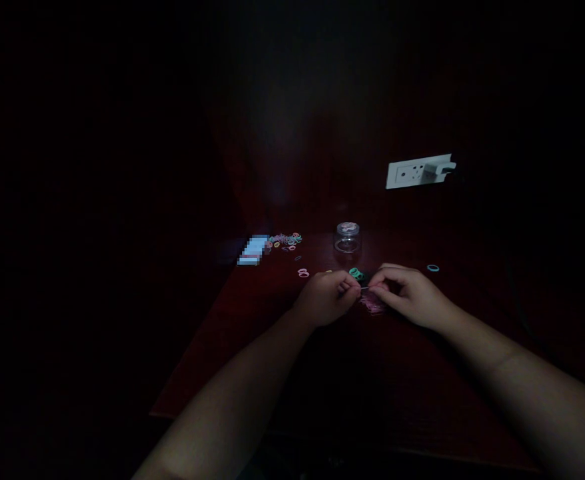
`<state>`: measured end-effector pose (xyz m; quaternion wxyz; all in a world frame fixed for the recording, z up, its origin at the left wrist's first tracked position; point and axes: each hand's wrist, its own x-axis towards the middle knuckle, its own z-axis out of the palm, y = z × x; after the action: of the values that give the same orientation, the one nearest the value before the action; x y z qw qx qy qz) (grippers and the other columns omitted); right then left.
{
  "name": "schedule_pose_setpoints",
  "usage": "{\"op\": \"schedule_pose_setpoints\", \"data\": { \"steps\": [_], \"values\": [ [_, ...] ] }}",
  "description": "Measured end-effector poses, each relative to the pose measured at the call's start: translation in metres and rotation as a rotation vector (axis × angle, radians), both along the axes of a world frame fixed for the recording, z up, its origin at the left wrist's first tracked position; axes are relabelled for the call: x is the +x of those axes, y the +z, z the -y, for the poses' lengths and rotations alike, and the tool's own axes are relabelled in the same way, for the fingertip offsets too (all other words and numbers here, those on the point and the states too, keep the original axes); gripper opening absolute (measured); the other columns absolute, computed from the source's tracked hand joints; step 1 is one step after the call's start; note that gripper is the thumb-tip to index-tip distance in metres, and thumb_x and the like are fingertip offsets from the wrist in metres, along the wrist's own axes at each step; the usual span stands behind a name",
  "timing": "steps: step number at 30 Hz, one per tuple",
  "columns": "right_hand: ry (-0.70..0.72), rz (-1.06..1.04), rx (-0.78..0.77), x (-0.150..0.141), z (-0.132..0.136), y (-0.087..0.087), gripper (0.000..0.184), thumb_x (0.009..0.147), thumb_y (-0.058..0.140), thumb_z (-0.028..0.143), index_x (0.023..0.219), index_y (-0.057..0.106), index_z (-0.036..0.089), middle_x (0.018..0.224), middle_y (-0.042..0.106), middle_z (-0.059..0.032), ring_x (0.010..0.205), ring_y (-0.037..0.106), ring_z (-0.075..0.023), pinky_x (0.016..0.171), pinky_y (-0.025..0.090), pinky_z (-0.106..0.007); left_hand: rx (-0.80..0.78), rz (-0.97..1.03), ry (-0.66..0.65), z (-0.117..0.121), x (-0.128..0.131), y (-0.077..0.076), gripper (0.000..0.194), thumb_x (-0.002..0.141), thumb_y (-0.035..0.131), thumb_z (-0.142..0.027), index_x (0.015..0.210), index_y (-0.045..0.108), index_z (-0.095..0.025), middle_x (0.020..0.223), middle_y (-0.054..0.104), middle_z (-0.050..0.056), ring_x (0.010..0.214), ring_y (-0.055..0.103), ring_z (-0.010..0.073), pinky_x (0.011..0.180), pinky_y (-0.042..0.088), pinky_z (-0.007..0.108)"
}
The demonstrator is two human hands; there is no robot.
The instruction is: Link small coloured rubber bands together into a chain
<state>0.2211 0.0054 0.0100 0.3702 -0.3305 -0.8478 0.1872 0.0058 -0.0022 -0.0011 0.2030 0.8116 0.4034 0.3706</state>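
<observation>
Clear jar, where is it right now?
In the head view, the clear jar stands on the table slightly right of centre, just beyond the green bands, left hand and right hand, below and left of the wall socket.

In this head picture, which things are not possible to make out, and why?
All in the head view:
Bright rectangle: its content, masked by pixel blocks.
Thin piece between left hand and right hand: too small to identify.
Yellowish thing: partly hidden by the left hand.
Left forearm: cut by bottom edge.

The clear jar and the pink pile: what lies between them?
In the head view, green bands, then a thin strand held between the left hand and right hand.
</observation>
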Motion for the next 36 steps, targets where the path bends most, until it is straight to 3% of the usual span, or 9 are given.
{"op": "schedule_pose_setpoints", "data": {
  "steps": [11,17,23,36],
  "values": [
    [-0.005,-0.024,0.0,0.0023,0.0002,-0.0006,0.015,0.09,0.058,0.026,0.077,0.061,0.019,0.071,0.055,-0.0012,0.064,0.053,-0.0149,0.06,0.043,-0.028,-0.021,0.048,-0.011,-0.0003,-0.0032,-0.0008,0.012,0.087,0.057,-0.025,0.082,0.065,-0.016,0.073,0.07,0.001,0.062,0.063,0.0098,0.057,0.048,0.02],
    [0.027,-0.066,-0.062,-0.0013,0.0033,-0.0014,0.017,0.086,0.066,0.032,0.097,0.066,0.018,0.075,0.057,-0.0017,0.063,0.055,-0.015,0.058,0.046,-0.028,0.002,0.053,-0.057,0.0009,0.0002,0.002,0.01,0.084,0.06,-0.024,0.081,0.064,-0.016,0.071,0.069,0.001,0.061,0.062,0.0094,0.059,0.049,0.02],
    [0.048,-0.002,-0.038,-0.0032,0.0031,0.0018,0.02,0.091,0.059,0.031,0.078,0.068,0.019,0.069,0.057,-0.0014,0.061,0.055,-0.0142,0.059,0.045,-0.028,0.004,0.048,-0.099,0.0013,0.0022,0.0033,0.011,0.085,0.06,-0.025,0.082,0.066,-0.016,0.071,0.068,0.0,0.061,0.06,0.0088,0.061,0.05,0.021],
    [0.036,0.012,-0.051,-0.001,0.0036,0.0028,0.019,0.091,0.058,0.031,0.079,0.065,0.018,0.07,0.056,-0.0015,0.061,0.053,-0.0141,0.057,0.044,-0.027,0.021,0.044,-0.08,0.0032,0.0,0.0055,0.009,0.083,0.062,-0.024,0.081,0.065,-0.016,0.071,0.067,0.0,0.061,0.059,0.0085,0.064,0.05,0.022]
  ]
}}
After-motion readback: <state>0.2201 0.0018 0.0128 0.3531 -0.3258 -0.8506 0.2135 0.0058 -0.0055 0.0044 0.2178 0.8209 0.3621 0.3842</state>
